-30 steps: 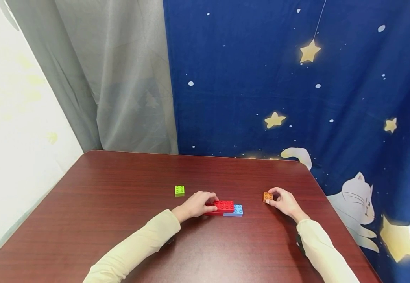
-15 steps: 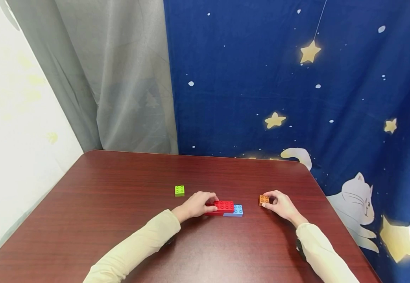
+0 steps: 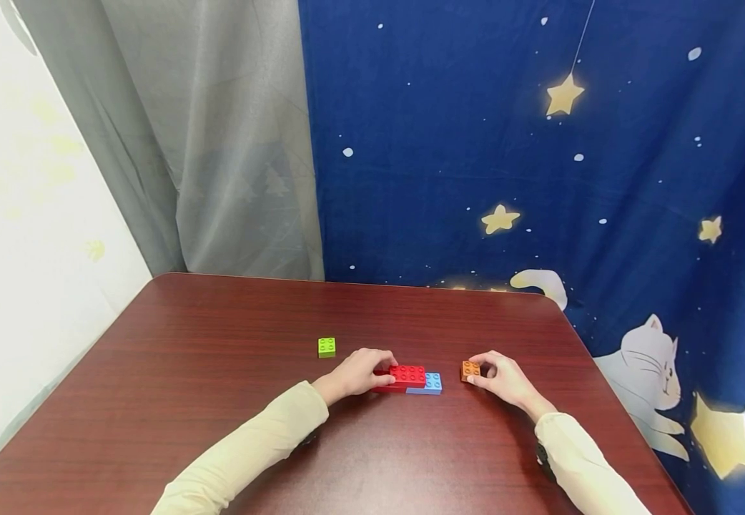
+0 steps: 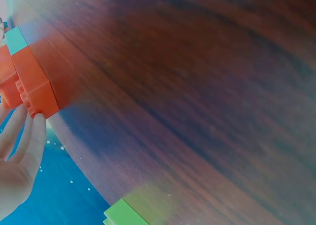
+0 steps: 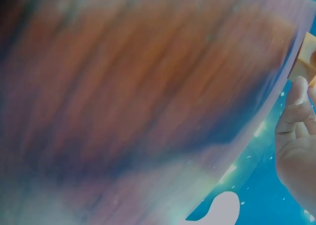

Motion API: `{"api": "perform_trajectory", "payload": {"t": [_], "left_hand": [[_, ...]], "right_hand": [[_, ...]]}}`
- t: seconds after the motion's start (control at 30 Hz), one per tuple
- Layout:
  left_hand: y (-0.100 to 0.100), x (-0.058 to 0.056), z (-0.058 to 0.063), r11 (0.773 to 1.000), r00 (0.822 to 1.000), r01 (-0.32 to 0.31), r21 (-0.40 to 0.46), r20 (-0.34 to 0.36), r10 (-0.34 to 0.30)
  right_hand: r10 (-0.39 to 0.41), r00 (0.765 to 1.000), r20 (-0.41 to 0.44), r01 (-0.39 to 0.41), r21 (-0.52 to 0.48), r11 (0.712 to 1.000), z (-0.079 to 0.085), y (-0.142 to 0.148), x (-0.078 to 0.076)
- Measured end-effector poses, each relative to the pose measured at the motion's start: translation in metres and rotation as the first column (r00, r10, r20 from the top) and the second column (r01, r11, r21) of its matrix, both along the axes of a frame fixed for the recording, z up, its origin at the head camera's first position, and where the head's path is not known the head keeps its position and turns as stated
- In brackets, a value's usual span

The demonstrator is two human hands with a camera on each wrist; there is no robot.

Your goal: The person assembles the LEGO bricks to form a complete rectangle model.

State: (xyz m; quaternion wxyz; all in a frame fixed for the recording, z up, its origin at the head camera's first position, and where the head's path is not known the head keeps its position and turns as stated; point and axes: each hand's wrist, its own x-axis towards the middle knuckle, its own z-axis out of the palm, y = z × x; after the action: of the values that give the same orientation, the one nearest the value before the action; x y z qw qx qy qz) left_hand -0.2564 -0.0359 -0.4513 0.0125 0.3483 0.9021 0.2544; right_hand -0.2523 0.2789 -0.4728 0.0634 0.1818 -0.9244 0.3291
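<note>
My left hand (image 3: 361, 370) holds the left end of a stack of studded toy bricks, thumb in front and fingers behind. On top is a red building brick (image 3: 409, 375); it bridges a lower red brick (image 3: 390, 390) and a light blue brick (image 3: 433, 384) that sticks out at the right. In the left wrist view, fingertips touch the red bricks (image 4: 38, 84). To the right of the stack, my right hand (image 3: 507, 378) pinches a small orange brick (image 3: 470, 370) between thumb and fingers, studs up. The right wrist view catches the orange brick (image 5: 303, 67) at its edge.
A lime green brick (image 3: 327, 348) lies on the dark wooden table (image 3: 231, 322), behind and left of the stack. A grey curtain (image 3: 244, 143) and a blue starry curtain (image 3: 424, 143) hang beyond the table's far edge.
My right hand has moved left and slightly nearer with the orange brick, closing the distance to the stack. The left hand and the stack have stayed in place.
</note>
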Motion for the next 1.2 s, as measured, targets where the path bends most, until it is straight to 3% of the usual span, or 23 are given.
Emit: {"api": "perform_trajectory", "payload": {"t": [0.7,0.93,1.2], "left_hand": [[0.0,0.0,-0.001,1.0,1.0,-0.009,-0.002,0.004,0.009],[0.0,0.0,-0.001,1.0,1.0,-0.01,-0.002,0.021,0.01],[-0.001,0.0,0.0,1.0,1.0,-0.004,0.0,-0.006,0.004]], "right_hand": [[0.106,0.994,-0.009,-0.106,-0.028,0.994,0.009,-0.024,0.012],[0.121,0.992,-0.04,-0.122,-0.026,0.992,0.012,-0.031,0.016],[0.128,0.99,-0.061,-0.13,-0.025,0.991,0.014,-0.038,0.017]]}}
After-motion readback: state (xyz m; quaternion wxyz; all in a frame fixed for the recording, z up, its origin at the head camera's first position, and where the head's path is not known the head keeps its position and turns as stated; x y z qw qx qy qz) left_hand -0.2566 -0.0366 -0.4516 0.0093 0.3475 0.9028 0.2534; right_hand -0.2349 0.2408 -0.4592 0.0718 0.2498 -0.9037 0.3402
